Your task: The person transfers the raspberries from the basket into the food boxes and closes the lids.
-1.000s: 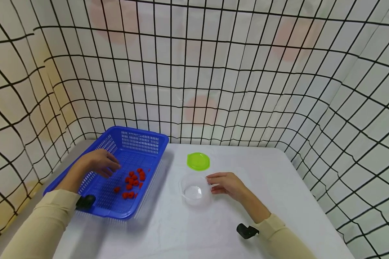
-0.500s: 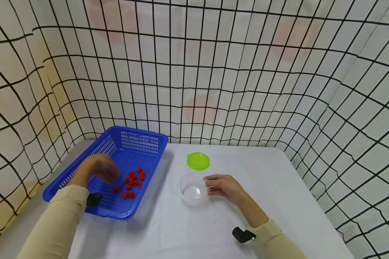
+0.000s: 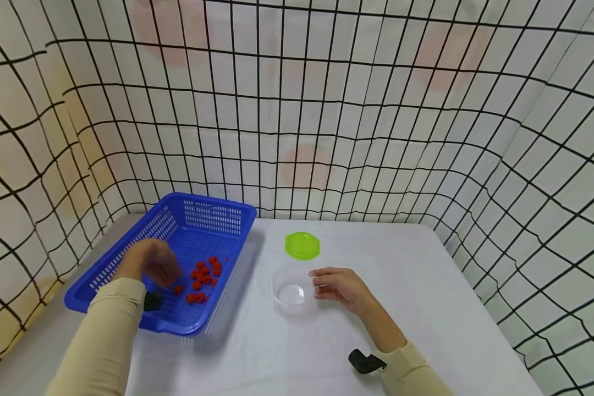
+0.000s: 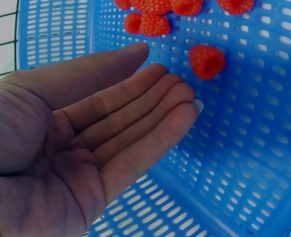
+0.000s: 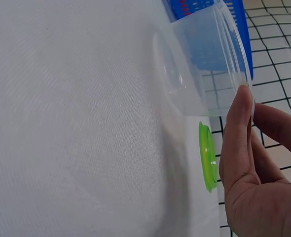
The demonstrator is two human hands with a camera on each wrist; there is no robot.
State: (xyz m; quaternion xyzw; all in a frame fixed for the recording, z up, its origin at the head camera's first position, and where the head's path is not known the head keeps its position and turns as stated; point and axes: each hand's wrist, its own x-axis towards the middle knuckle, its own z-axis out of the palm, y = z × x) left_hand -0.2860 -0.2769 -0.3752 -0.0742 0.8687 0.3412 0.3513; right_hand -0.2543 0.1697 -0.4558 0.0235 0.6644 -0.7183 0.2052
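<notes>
My left hand [image 3: 154, 262] is inside the blue basket [image 3: 185, 328], just left of several red raspberries [image 3: 199, 276]. In the left wrist view its palm shows bare, with the fingers together and gently bent. A lone raspberry [image 4: 206, 61] lies on the basket floor just beyond the fingertips, apart from them. My right hand [image 3: 344, 289] pinches the right rim of a clear plastic bowl [image 3: 291, 294] between thumb and fingers. In the right wrist view the bowl [image 5: 200, 69] appears see-through, with nothing visible inside.
Behind the bowl, a bright green lid [image 3: 302, 246] lies flat on the white table [image 3: 406, 264]. A black wire grid [image 3: 326, 132] rises around the back and sides. The basket's raised walls surround the left hand.
My left hand has shifted slightly right and lower within the basket, with fingers tipping down near the lone raspberry. The right hand and bowl have slid slightly left.
</notes>
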